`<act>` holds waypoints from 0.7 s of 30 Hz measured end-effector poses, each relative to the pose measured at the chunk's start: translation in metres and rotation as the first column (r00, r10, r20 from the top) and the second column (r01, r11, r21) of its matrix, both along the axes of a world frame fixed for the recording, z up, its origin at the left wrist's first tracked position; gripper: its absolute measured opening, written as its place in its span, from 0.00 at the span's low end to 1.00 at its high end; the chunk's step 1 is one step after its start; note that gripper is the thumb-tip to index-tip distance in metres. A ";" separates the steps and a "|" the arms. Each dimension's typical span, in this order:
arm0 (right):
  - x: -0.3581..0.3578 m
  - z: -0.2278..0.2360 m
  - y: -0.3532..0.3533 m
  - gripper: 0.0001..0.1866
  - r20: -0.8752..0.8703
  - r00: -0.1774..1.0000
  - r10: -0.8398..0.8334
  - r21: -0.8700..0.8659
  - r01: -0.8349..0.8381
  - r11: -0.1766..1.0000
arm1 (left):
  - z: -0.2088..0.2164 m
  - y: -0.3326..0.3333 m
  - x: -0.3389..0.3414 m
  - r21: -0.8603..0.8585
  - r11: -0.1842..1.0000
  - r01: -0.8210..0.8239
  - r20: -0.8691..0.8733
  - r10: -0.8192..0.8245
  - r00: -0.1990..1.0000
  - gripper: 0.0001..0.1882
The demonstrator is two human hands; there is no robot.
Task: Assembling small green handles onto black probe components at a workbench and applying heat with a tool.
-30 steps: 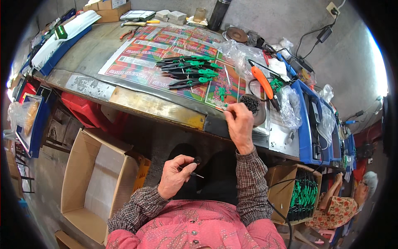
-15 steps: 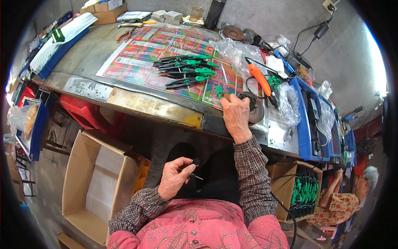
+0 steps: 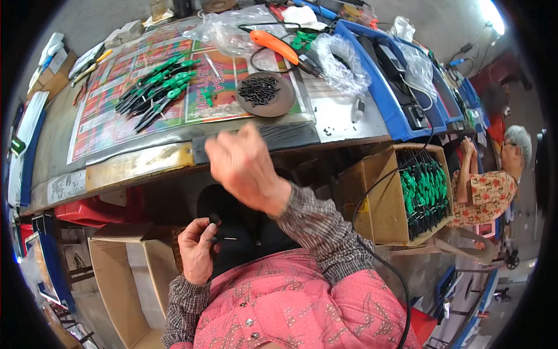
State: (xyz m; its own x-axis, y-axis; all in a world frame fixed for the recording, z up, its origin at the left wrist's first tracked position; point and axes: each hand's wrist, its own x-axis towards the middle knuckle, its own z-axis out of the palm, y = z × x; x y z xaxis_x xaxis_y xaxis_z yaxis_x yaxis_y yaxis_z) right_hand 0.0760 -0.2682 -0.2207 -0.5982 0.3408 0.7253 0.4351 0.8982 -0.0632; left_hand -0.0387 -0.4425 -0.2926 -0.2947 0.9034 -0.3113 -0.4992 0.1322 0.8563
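My left hand [image 3: 196,247], closed over my lap, pinches a small black part [image 3: 214,219] with a thin metal shaft sticking out to the right. My right hand [image 3: 244,168] hangs just off the bench's front edge with its fingers curled in; motion blurs it, and anything in the fingertips is hidden. Beyond it sits a shallow round dish [image 3: 285,103] heaped with small black pieces [image 3: 258,90]. To the dish's left lies a pile of green-and-black tools [image 3: 160,87], with a small green piece [image 3: 206,96] between them.
An orange corded power tool [image 3: 273,46] lies behind the dish beside clear plastic bags [image 3: 343,64]. Blue bins [image 3: 378,87] stand at the right. A carton [image 3: 366,200] of green-and-black tools is right of my arm, another carton [image 3: 125,279] left. A person [image 3: 488,186] sits far right.
My right hand has come away from the dish, back toward me over the bench edge. My left hand keeps its hold on the black part. The view has swung to the right.
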 end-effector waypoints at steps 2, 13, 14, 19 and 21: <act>0.027 -0.010 -0.026 0.08 -0.021 0.989 0.146 -0.180 -0.147 0.973 | -0.003 0.003 0.003 -0.023 0.998 0.054 -0.039 -0.055 0.998 0.05; 0.219 -0.249 0.045 0.10 0.012 0.874 -0.486 -0.831 0.280 0.482 | -0.016 0.038 0.030 -0.189 0.979 0.080 -0.053 -0.091 0.994 0.06; 0.236 -0.284 0.055 0.10 0.016 0.873 -0.488 -0.840 0.276 0.467 | -0.016 0.042 0.032 -0.219 0.973 0.071 -0.053 -0.084 0.995 0.06; 0.286 -0.424 0.089 0.12 0.440 0.620 -0.649 -0.379 0.784 0.492 | -0.028 0.067 0.039 -0.339 0.936 0.100 -0.092 -0.139 0.986 0.07; 0.292 -0.457 0.085 0.13 0.367 0.598 -0.712 -0.386 0.795 0.469 | -0.035 0.073 0.040 -0.374 0.923 0.094 -0.096 -0.139 0.986 0.08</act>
State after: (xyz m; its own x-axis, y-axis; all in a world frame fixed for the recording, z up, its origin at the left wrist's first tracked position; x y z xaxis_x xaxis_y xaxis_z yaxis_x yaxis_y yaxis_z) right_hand 0.3677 -0.1832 -0.6775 -0.0126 0.9649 0.2622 0.9675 0.0780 -0.2405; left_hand 0.0017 -0.3698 -0.3273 -0.2496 0.7629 -0.5964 -0.3594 0.4989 0.7886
